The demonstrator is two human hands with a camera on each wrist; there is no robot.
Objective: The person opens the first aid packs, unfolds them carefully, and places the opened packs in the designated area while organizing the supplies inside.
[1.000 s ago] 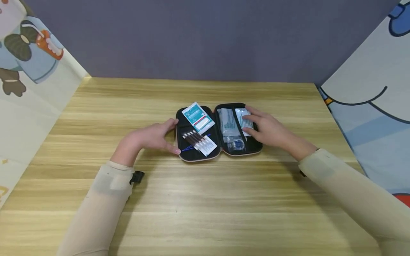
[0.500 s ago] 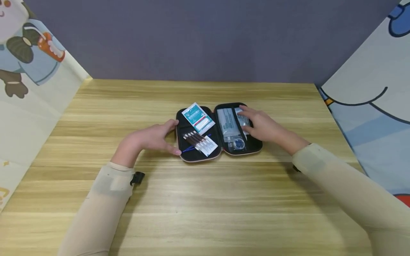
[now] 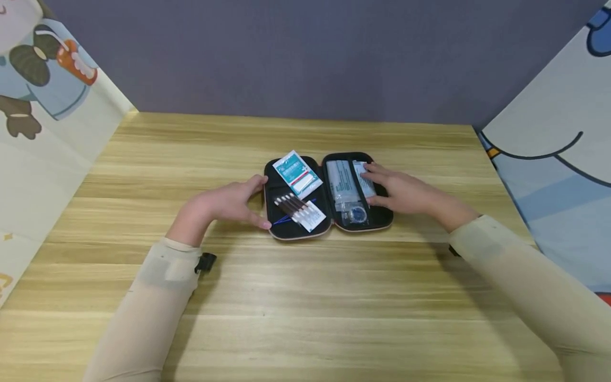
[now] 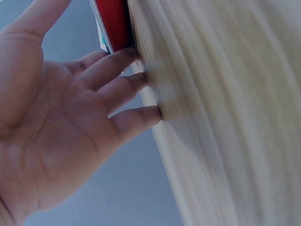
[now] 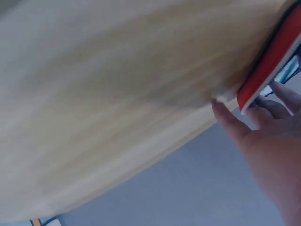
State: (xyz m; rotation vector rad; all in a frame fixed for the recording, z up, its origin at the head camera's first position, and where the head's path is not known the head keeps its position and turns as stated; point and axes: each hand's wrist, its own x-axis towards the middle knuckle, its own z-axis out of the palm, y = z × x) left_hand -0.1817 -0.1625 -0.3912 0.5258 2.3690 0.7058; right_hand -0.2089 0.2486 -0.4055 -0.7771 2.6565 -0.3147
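A zip case, black inside and red outside, lies unfolded on the table. Its left half bears a teal-and-white packet, several brown-stemmed swabs with a white packet, and something thin and blue. In the right half, a black strap crosses clear-wrapped packs and a small bag with a round blue item. My left hand is spread at the case's left edge, its palm bare in the left wrist view. My right hand touches a white printed packet with extended fingers.
The wooden table meets a grey-purple wall behind the case. Cartoon-printed panels stand at the left and right sides. A small black clip sticks out from the left sleeve.
My right hand shifted left over the white packet, then back right; more of that packet shows now than half a second ago. The left hand stays at the case's edge.
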